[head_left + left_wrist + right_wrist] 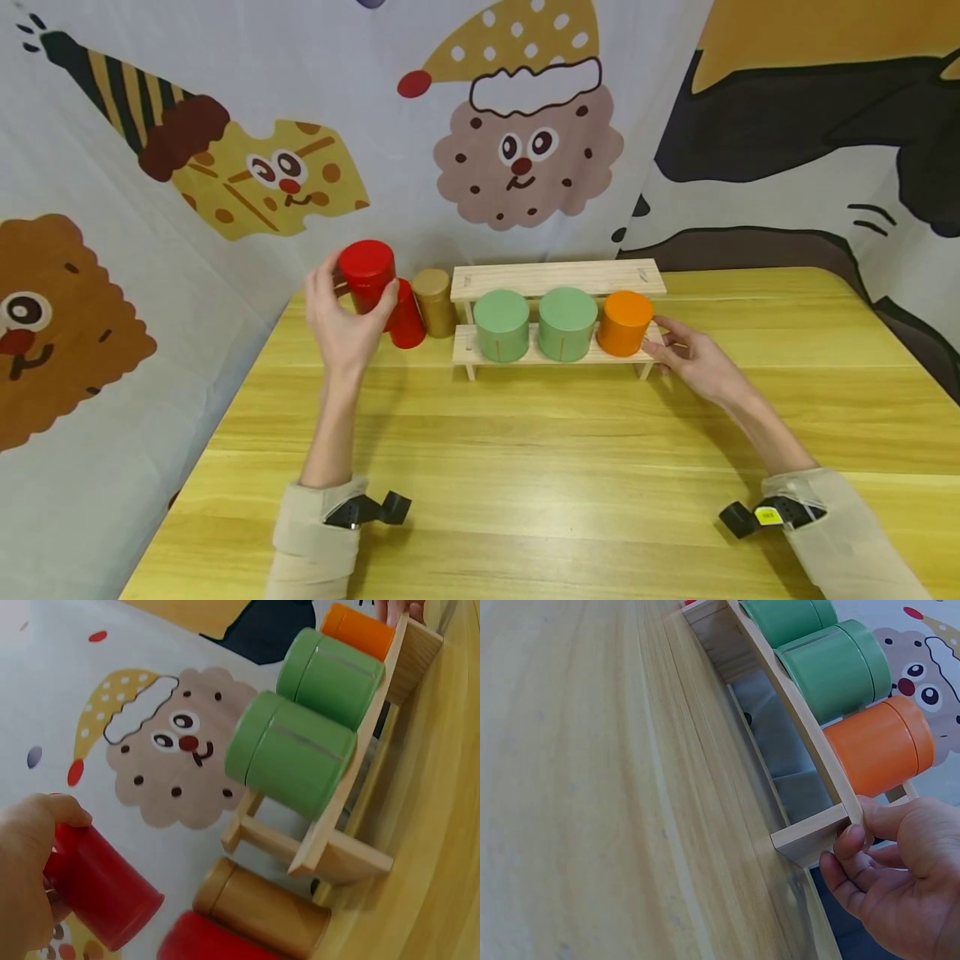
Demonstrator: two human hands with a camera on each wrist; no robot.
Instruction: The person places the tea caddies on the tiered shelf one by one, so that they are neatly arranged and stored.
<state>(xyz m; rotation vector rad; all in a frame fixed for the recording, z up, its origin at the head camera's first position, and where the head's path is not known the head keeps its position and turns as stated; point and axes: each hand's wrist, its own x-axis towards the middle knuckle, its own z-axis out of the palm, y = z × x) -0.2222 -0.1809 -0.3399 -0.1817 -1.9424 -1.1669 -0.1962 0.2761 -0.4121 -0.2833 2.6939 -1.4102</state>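
My left hand (341, 325) grips a red canister (367, 265) round its sides, raised above the table at the left. Below it stand a second red canister (407, 317) and a gold canister (433, 304). On the lower step of a two-tier wooden rack (558, 277) sit two green canisters (502, 327) and an orange canister (627, 323). At the rack's right end, my right hand (904, 877) pinches the lower board, thumb on top and curled fingers underneath, close beside the orange canister.
The wood-grain table (480, 467) meets a cloth backdrop (405, 167) printed with cartoon food figures just behind the rack. A black strap with a small block (367, 510) sits on the left sleeve, and a similar strap (776, 512) on the right.
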